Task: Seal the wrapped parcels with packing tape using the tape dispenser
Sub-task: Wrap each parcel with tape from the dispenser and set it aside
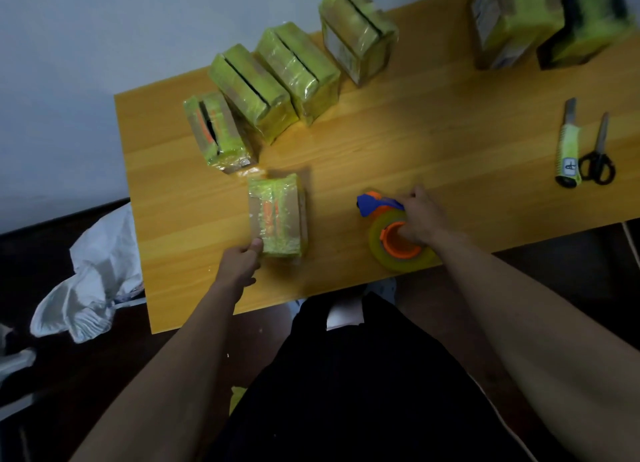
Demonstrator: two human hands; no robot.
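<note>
You are not seeing any text clear enough to read. The utility knife (568,149) is carrying a small white label with a dark mark on it, but it is too blurred. The big parcel (509,18) at the back right is showing a pale sticker, also unreadable.

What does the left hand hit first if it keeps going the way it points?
The left hand points up and slightly right, its thumb already on the near corner of the flat parcel. Going straight on, it would push into that parcel first; the small upright parcel lies beyond, though depth is unclear.
</note>
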